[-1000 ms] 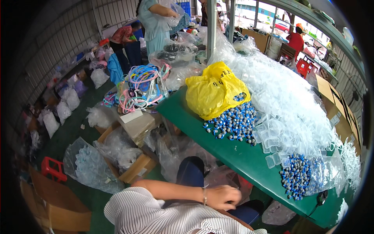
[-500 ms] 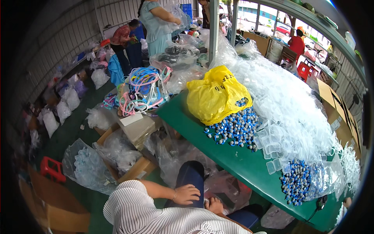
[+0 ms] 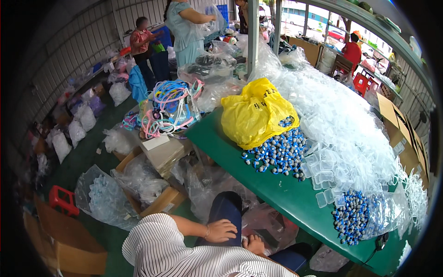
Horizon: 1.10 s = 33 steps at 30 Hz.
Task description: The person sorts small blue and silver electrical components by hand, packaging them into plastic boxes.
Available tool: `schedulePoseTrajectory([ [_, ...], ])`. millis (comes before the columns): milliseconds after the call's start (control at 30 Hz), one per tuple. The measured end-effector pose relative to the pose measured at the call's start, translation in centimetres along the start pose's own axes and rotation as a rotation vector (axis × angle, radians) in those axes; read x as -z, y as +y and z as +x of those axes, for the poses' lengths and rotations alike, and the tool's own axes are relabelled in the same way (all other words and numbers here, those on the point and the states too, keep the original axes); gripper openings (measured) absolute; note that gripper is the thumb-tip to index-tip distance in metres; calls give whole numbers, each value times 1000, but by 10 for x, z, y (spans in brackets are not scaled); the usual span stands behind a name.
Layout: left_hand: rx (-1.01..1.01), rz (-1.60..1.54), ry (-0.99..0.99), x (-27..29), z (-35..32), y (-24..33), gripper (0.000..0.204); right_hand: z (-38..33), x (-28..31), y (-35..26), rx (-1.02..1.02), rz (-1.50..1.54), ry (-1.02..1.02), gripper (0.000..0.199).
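Resting low, side by side!
Left hand (image 3: 221,231) lies on the blue trousers (image 3: 226,206), fingers loosely spread; right hand (image 3: 253,244) bends its fingers, grip hard to tell, clear plastic (image 3: 266,223) just beyond them. Blue-and-grey pieces (image 3: 349,217) sit on the green table (image 3: 272,196), well apart.

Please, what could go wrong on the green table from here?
The nearer pile of blue and grey pieces lies by the edge of the green table, so a sleeve might knock some off. The yellow bag, open at one side, could spill more if nudged. The heaped clear cases might slide and mix in.
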<state>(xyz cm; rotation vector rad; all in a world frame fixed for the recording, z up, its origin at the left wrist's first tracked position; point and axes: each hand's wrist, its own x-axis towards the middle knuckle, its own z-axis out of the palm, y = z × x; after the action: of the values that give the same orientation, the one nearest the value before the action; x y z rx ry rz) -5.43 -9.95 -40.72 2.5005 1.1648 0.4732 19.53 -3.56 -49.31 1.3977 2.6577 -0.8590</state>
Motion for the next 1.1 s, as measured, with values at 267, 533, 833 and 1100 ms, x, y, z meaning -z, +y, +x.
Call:
schedulePoseTrajectory([
  [267,4,5,-12,2,1,1,34,-1,6,-3,-9,12,-44,47],
  [533,-3,-3,0,1,0,1,34,1,2,0,-3,8,-46,47],
  [833,3,-8,-10,4,1,2,34,3,-3,3,1,-7,-27,47],
  [1100,-3,-3,0,1,0,2,34,1,-3,3,1,-16,-31,48],
])
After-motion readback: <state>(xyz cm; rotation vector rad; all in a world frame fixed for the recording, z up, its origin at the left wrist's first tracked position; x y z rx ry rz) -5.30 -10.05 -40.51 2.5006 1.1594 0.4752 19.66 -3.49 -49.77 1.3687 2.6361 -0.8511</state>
